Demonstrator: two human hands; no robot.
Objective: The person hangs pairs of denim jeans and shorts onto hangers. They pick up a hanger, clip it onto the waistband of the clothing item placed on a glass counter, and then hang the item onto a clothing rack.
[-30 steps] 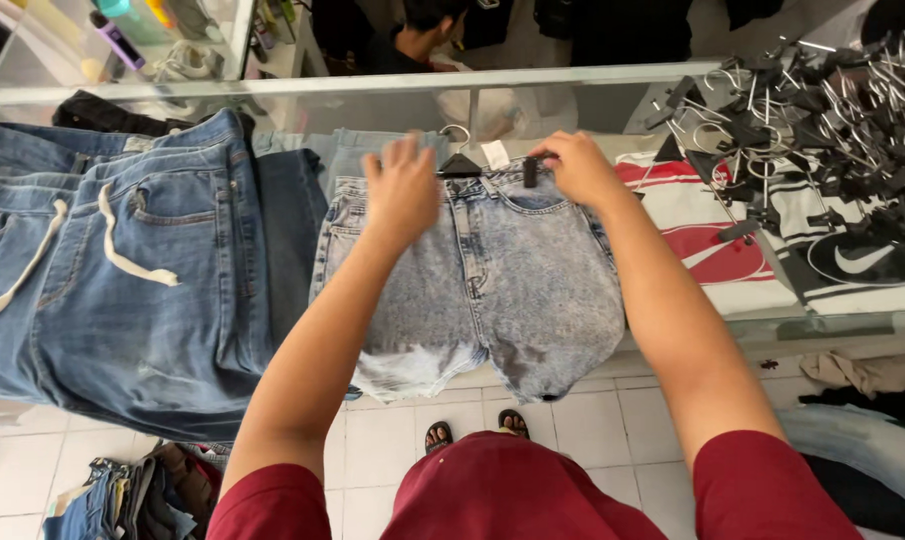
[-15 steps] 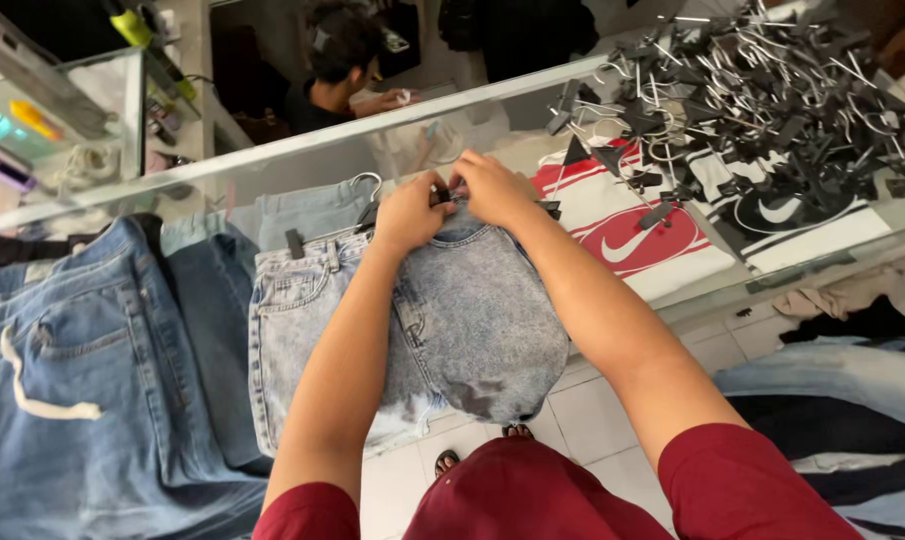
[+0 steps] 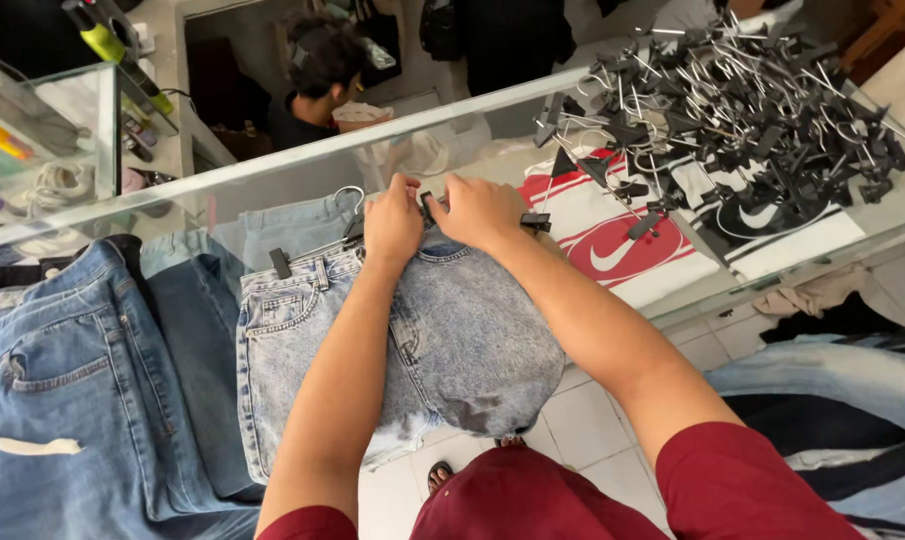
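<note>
Both hands were closed down on the waistband of a pair of pale acid-washed denim shorts (image 3: 472, 330), at its middle, where a clip hanger (image 3: 347, 225) was attached. The left hand (image 3: 392, 222) pressed the band with fingers curled over its top edge, just beside the hanger's wire hook. The right hand (image 3: 480, 210) pinched the band close to the left hand, the two hands nearly touching; its fingertips covered the hanger bar, so whether it gripped cloth alone or cloth and bar together could not be told.

The shorts lay flat on a glass counter (image 3: 272, 165), waistband away from the person, frayed leg hems hanging over the near edge. One black clip (image 3: 281, 263) was fixed at the left end of the waistband; another (image 3: 535, 221) showed at the right end, just past the right hand.

Left of the shorts, touching them, lay darker blue jeans (image 3: 62, 370) with a white drawstring, spread over the counter and hanging off the front. Right of the shorts sat folded red-and-white garments (image 3: 622, 250), and beyond these a large tangled heap of black clip hangers (image 3: 732, 110). Behind the counter another person (image 3: 317, 85) sat with head bowed. Below the counter edge, white floor tiles (image 3: 592, 420) and more denim (image 3: 832, 380) at the right.
</note>
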